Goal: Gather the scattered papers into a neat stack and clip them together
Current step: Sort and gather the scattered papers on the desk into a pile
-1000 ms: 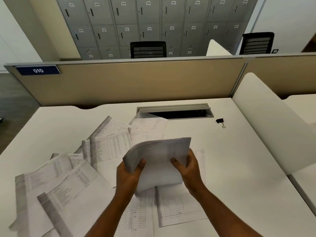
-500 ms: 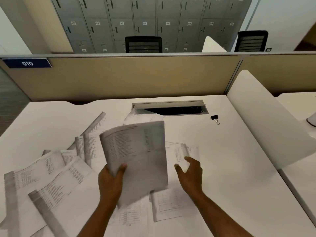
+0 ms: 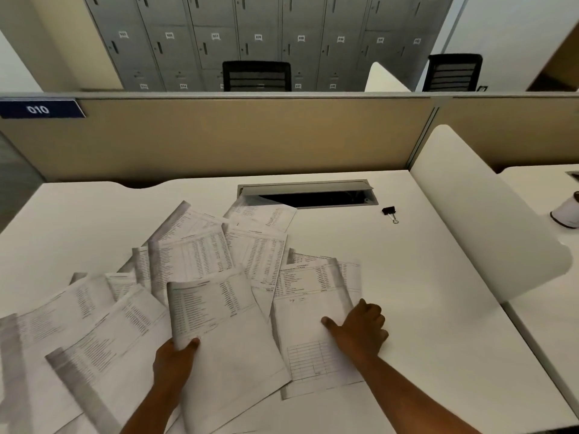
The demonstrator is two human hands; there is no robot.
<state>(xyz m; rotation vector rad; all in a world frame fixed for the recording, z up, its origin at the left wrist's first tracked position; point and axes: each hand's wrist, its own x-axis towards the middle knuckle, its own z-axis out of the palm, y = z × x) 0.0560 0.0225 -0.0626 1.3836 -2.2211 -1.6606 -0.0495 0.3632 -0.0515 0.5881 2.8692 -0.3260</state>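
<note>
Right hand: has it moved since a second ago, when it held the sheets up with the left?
Yes. The right hand has let go and come down, away from the cable slot, onto the sheet lying on the desk.

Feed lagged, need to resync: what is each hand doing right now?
Left hand: grips a printed sheet by its lower edge.
Right hand: rests on another sheet on the desk; grip unclear.
</note>
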